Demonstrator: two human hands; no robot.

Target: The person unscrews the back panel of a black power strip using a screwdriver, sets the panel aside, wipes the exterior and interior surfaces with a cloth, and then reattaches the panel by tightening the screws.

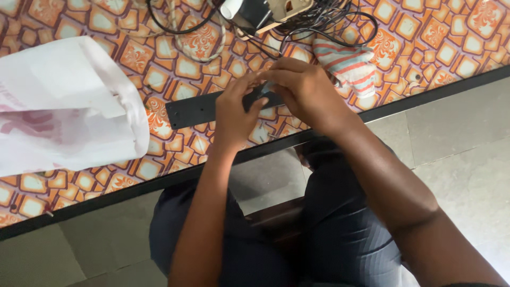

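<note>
1. a table (457, 40) covered with an orange and cream patterned cloth is seen from above; its dark front edge runs slantwise across the view, with a grey tiled floor (467, 133) on the near side.
2. a large white plastic bag (69, 106) with faint pink print is laid at the left side of the table, reaching close to the front edge.
3. a long flat black strip (199, 109) is laid near the middle of the table, roughly parallel to the front edge; its left end lies bare, its right end is covered by the hands.
4. the left hand (234, 109) is rested on the strip, fingers curled over its right part and the thumb pressed to it, so the strip is held down.
5. the right hand (303, 87) is closed in a pinch just beside the left hand, over the right end of the strip; what is pinched is too small to be told.
6. a striped folded cloth (345, 64) is laid just right of the right hand.
7. a tangle of black cables (329, 21) and a pale box are seen at the far edge of the table.
</note>
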